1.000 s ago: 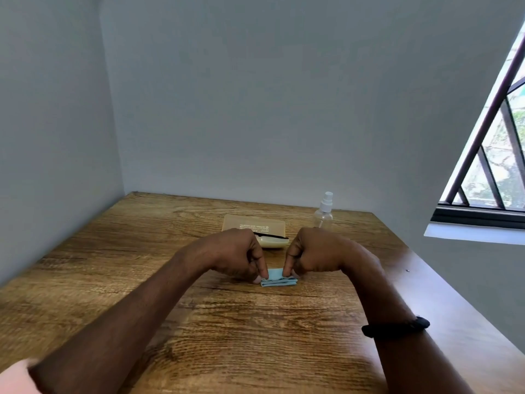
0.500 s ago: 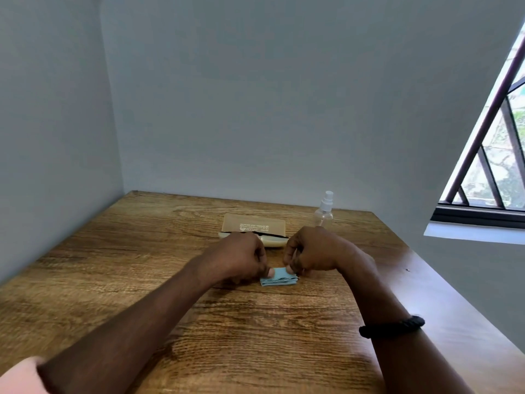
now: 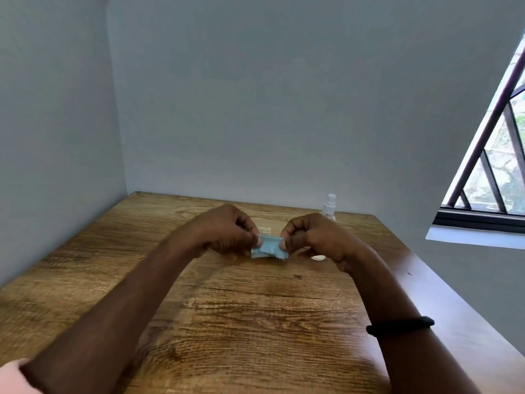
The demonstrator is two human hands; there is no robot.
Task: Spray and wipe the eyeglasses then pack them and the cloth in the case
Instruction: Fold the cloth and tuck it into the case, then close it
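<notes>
Lower left corner: a pink sleeve (image 3: 12, 376), cut off by the frame edge. A black wristband (image 3: 400, 329) sits on the right forearm. At frame centre, left hand (image 3: 227, 230) and right hand (image 3: 312, 237) each pinch one end of the folded light-blue cloth (image 3: 269, 249), held just above the wooden bench (image 3: 255, 322). Behind the hands, the case (image 3: 267, 230) is almost wholly hidden; only printed lettering shows. Eyeglasses cannot be made out. The spray bottle (image 3: 329, 207) stands upright near the grey wall (image 3: 284, 109). A barred window (image 3: 494, 166) occupies the right edge.
</notes>
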